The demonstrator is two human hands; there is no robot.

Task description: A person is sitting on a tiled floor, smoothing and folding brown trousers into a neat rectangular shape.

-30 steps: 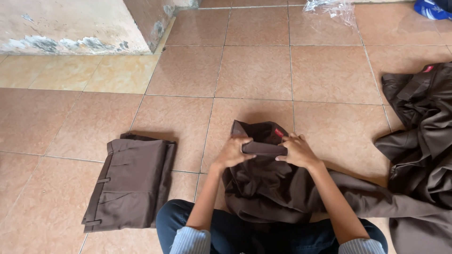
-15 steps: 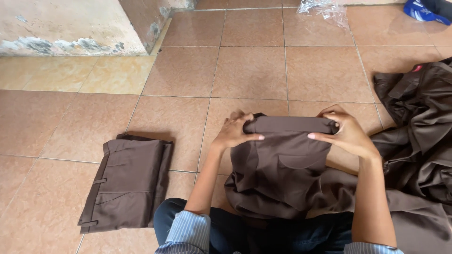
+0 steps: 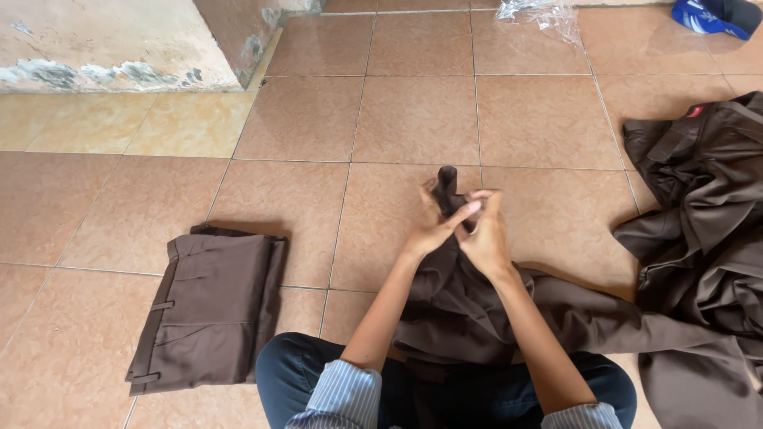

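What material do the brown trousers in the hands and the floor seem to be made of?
Trousers: likely a woven, matte suiting cloth; it drapes and creases softly and shows no shine. Both hands, left and right, bunch its top together. Floor: probably glazed ceramic tile; square slabs, thin grout lines, a faint sheen.

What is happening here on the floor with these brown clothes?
A person sits on the tiled floor and grips the top of a brown garment with both hands pressed together, the left hand and the right hand. The garment hangs down over the person's lap. A folded brown pair of trousers lies to the left, and a loose pile of brown clothes lies to the right.
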